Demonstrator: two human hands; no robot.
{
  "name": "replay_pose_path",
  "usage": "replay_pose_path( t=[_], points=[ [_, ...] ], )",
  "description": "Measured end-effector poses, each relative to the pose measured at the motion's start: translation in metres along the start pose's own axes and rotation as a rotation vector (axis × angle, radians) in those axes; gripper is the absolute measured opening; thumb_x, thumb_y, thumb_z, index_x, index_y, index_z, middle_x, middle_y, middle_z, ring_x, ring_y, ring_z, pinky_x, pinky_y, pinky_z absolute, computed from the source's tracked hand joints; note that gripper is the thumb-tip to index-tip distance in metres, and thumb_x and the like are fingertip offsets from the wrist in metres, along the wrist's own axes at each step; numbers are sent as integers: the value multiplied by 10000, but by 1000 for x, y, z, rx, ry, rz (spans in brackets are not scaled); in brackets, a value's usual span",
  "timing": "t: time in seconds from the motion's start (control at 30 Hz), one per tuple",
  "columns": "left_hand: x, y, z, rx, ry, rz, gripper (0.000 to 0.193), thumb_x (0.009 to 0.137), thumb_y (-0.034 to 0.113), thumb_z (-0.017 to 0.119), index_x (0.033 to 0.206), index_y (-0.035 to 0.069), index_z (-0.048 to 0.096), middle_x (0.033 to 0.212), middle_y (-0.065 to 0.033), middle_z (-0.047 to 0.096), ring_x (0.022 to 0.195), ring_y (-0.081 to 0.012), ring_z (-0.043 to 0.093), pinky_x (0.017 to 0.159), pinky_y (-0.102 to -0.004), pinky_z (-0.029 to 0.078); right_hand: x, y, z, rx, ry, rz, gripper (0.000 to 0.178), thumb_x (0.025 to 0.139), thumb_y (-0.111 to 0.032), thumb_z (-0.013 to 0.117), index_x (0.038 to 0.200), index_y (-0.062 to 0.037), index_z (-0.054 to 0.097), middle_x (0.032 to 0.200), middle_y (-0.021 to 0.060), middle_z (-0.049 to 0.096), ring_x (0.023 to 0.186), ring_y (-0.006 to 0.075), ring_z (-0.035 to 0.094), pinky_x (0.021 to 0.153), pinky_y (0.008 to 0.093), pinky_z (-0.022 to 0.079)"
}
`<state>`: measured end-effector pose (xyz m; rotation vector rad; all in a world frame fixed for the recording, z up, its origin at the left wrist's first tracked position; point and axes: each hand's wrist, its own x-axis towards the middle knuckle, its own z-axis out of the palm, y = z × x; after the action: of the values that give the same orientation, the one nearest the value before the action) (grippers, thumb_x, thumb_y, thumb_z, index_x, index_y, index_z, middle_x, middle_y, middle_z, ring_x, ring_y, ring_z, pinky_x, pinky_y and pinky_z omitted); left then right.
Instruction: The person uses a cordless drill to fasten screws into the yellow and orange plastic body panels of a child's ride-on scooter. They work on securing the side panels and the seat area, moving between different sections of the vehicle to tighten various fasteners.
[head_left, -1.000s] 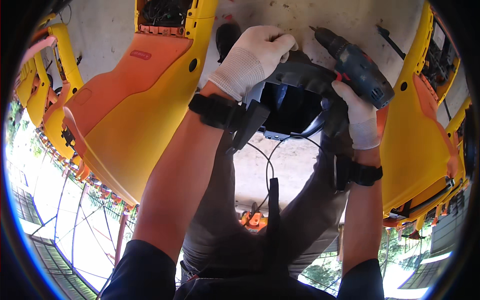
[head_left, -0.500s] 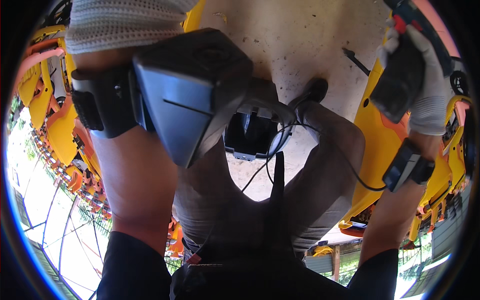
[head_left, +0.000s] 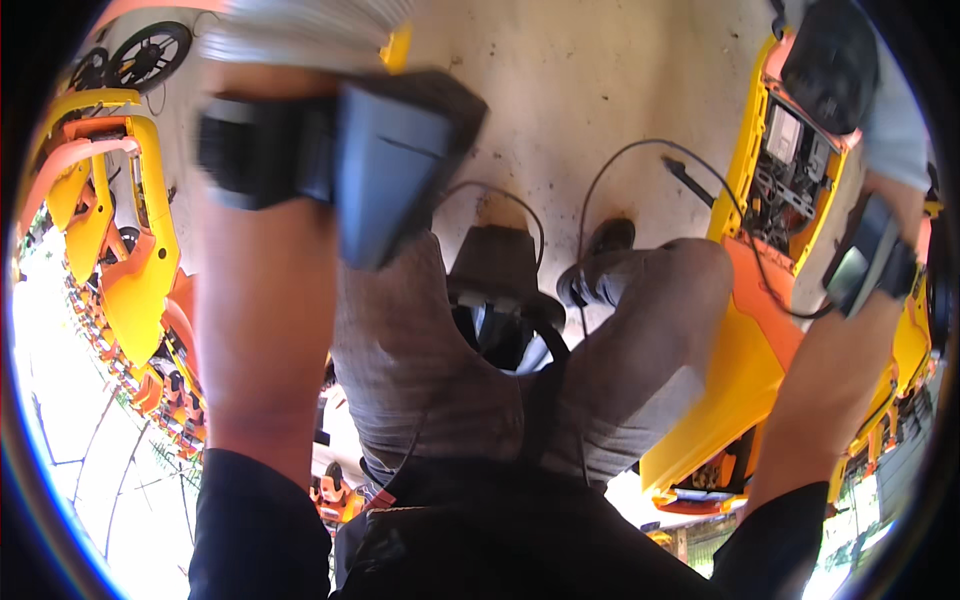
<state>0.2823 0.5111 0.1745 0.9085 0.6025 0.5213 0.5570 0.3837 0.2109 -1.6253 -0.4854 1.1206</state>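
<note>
My left hand (head_left: 300, 35), in a pale knit glove, is at the top edge, smeared by motion with its fingers out of sight. A dark strap with a bulky wedge-shaped device (head_left: 385, 180) sits on that wrist. At the upper right, my gloved right hand (head_left: 893, 130) is closed on a cordless drill (head_left: 830, 65), whose dark base faces me and hides the fingers. Beside it, a yellow-and-orange vehicle body (head_left: 725, 370) has an open compartment (head_left: 795, 165) showing wiring and metal parts. A small strapped device (head_left: 865, 255) is on my right wrist.
More yellow-and-orange bodies (head_left: 140, 285) stand in rows at the left. A black spoked wheel (head_left: 150, 55) lies behind them. Below me is a dark box-like unit (head_left: 495, 265) between my legs. A black cable (head_left: 655, 145) loops toward my right wrist over the concrete floor (head_left: 560, 100).
My right hand has moved up and outward with the drill, and the open compartment has come into view. My left forearm has shifted slightly.
</note>
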Motion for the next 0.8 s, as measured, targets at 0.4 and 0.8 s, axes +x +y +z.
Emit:
replay_pose_path(
  t=[0.4,0.8],
  points=[
    [-22,-162,-40,183,137,-388,244,985,188,576,1031,-38,655,814,-55,659,663,-104,579,614,-247,501,-26,181,56,362,54,289,360,921,-235,658,1187,-10,571,802,-4,568,699,115,569,671,293,508],
    [-41,-158,-44,5,77,-230,234,955,124,501,1031,-61,622,832,-112,688,690,-147,643,614,-273,544,-84,179,72,159,50,96,415,898,-219,647,1245,-5,572,831,10,566,754,128,558,717,288,489]
  ],
)
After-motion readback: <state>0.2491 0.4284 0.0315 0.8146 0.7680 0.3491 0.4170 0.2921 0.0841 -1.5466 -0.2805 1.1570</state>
